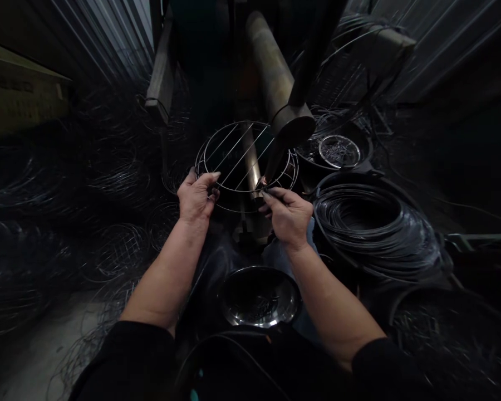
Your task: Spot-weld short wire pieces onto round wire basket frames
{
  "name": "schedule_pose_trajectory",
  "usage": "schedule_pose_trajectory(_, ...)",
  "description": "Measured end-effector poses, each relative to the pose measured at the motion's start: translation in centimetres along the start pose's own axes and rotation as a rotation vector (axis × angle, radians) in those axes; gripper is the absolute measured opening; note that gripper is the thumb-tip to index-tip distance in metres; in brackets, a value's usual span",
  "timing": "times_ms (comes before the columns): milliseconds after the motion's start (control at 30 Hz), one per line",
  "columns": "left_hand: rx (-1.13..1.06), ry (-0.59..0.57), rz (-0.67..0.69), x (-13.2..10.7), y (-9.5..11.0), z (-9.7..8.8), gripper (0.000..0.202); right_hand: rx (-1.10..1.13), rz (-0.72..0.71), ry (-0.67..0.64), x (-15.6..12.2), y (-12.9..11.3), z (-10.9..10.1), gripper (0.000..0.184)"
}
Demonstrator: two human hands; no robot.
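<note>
A round wire rack (235, 147) with two rings and several parallel bars is held between the arms of a spot-welding machine. My left hand (196, 195) grips its near left rim, thumb on top. At the near right rim my right hand (290, 214) is closed in a pinch; whatever small piece lies between its fingertips is hidden. Just beyond those fingertips, the upper electrode (275, 161) comes down onto the rack, with a small orange glow at its tip. Underneath runs the lower metal arm (250, 150).
A steel bowl (261, 323) with small metal pieces sits close to my body. To the right are a large coil of wire rings (359, 211) and a small dish (339, 151) of bits. Stacked wire racks (121, 250) fill the left. The thick upper machine arm (275, 72) overhangs the work.
</note>
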State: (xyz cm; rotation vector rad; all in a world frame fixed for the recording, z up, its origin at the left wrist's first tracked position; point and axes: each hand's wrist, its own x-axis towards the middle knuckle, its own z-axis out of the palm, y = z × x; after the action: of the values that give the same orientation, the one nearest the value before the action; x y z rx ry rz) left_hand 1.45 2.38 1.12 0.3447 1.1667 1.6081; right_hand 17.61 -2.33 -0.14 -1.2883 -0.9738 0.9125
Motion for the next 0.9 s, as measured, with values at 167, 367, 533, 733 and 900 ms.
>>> schedule_pose_trajectory(167,-0.002,0.026,-0.026,0.3,0.1,0.4,0.055,0.026,-0.002,-0.005,0.6,-0.1,0.3,0.017)
schedule_pose_trajectory(367,0.012,0.013,-0.027,0.6,-0.1,0.7,0.046,0.029,0.023,0.009,1.0,0.0,0.3,0.017)
schedule_pose_trajectory(533,-0.001,0.053,-0.026,0.6,-0.1,1.0,0.054,-0.01,0.017,-0.028,1.2,-0.1,-0.1,0.019)
schedule_pose_trajectory(733,0.004,0.087,-0.038,0.8,0.0,1.2,0.049,-0.061,0.001,-0.097,0.4,0.6,-1.2,0.022)
schedule_pose_trajectory(900,0.03,0.064,-0.033,1.0,-0.1,1.2,0.037,-0.066,0.015,-0.058,0.2,0.7,-1.1,0.023)
